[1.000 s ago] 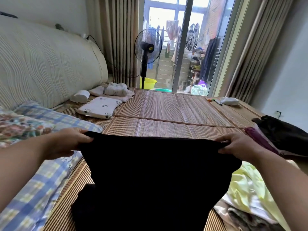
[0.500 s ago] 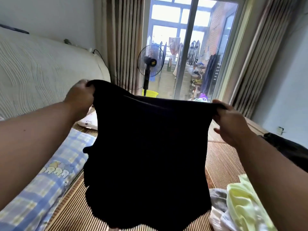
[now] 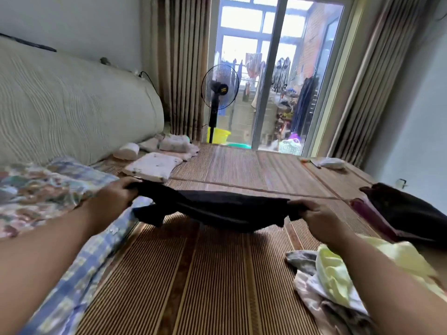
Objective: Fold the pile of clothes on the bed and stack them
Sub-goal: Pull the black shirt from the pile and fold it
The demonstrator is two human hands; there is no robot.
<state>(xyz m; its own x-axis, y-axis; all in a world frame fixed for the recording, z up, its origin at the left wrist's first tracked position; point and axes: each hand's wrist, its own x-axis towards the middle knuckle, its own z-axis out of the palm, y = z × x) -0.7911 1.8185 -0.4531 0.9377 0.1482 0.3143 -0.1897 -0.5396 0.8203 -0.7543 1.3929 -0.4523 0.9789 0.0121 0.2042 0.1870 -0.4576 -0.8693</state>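
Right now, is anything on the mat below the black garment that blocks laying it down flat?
Nothing visible. The black garment, gripped by left hand and right hand, hangs over bare mat; the unfolded pile lies right of it, the checked blanket left.

No text, number or brand can be read anywhere. A small yellow label is seen on the dark hub of the standing fan by the glass door, but its lettering is too small and blurred to be made out.
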